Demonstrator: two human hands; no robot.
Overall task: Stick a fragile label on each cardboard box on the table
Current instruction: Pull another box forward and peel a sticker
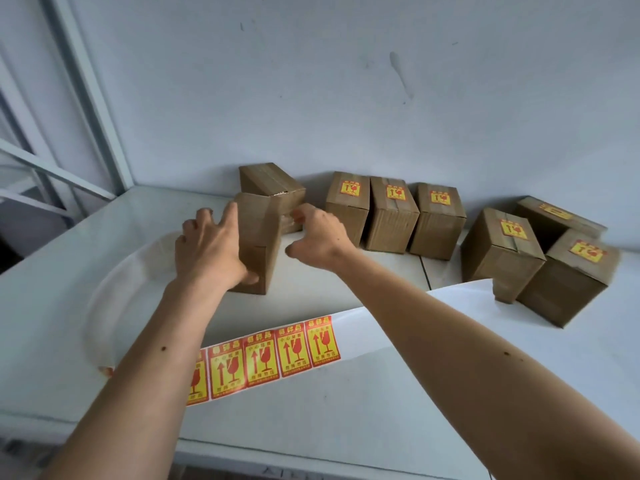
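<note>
My left hand (211,247) grips the left side of a plain unlabelled cardboard box (261,244) standing upright on the white table (52,289). My right hand (318,237) hovers just right of that box with fingers curled and apart, holding nothing. A second unlabelled box (273,185) leans tilted behind it against the wall. A strip of red-and-yellow fragile labels (273,353) lies flat in front, partly hidden under my left forearm.
Three labelled boxes (391,213) stand in a row by the wall. Three more labelled boxes (540,258) cluster at the right. White backing paper (433,317) runs from the label strip to the right. A window frame (83,109) is at the left.
</note>
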